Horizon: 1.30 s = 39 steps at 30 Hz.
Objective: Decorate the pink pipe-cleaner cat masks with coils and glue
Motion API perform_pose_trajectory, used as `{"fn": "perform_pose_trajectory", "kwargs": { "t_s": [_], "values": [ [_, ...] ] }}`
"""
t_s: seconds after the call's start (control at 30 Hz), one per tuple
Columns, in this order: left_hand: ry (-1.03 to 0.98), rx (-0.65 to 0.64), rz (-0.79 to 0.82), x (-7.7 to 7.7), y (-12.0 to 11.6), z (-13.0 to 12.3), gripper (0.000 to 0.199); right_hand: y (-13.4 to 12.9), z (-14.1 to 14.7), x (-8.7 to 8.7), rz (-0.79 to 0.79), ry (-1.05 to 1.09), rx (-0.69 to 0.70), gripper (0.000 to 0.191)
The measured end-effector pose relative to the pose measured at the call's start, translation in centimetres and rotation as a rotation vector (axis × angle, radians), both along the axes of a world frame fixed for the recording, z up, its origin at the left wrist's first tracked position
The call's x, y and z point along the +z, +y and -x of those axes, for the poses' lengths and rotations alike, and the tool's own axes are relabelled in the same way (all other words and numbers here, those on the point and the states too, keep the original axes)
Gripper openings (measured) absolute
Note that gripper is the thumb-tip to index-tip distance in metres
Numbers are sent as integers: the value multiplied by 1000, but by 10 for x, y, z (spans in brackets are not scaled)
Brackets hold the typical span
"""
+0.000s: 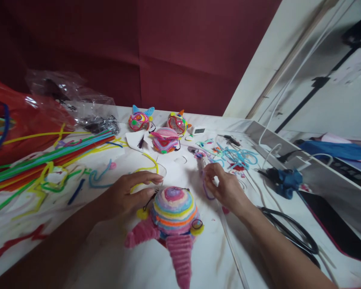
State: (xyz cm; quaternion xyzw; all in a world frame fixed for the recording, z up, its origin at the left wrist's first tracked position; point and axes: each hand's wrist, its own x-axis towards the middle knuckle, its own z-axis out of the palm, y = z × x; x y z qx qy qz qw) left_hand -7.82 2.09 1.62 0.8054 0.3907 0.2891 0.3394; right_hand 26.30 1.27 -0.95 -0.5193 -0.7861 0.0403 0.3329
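A round striped pipe-cleaner craft (175,210) sits on the table between my hands, with two pink wrapped horns pointing towards me and small yellow parts at its sides. My left hand (132,190) is open at its upper left, fingers stretched out, close to a thin black cord on the craft. My right hand (222,184) is closed, thumb and fingers together on a small white tube (204,161) with dark lettering. A purple pipe cleaner (208,195) curves below those fingers. Whether the left fingertips touch the craft I cannot tell.
Several similar crafts (165,140) stand at the back. Bundled pipe cleaners (57,154) and a red bag (27,110) lie left. On the right are blue scraps (239,156), a white cord (231,245), black cable (291,228), a phone (337,224) and a raised edge (319,168).
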Motion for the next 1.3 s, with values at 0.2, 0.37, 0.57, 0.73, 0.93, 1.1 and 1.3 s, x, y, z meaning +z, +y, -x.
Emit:
{"fn": "perform_pose_trajectory", "kwargs": {
  "t_s": [0.2,0.37,0.57,0.73,0.93,1.1,1.3],
  "values": [
    [-39,31,-17,-4,-1,-1,41,1,-1,0,2,20,-18,25],
    [-20,11,-21,-3,1,0,39,1,-1,0,-41,15,0,24],
    [-53,14,-13,-6,3,0,41,2,1,1,-24,64,-14,20],
    [-45,20,-28,-9,5,1,40,1,3,0,-14,125,-22,14],
    [-43,31,-37,-11,7,0,41,-1,4,4,-31,120,-43,11],
    [-12,41,-35,-11,8,1,46,-2,4,6,-35,127,-59,19],
    [-26,64,-13,-13,7,2,43,-3,8,9,-17,184,-52,22]
  ]
}}
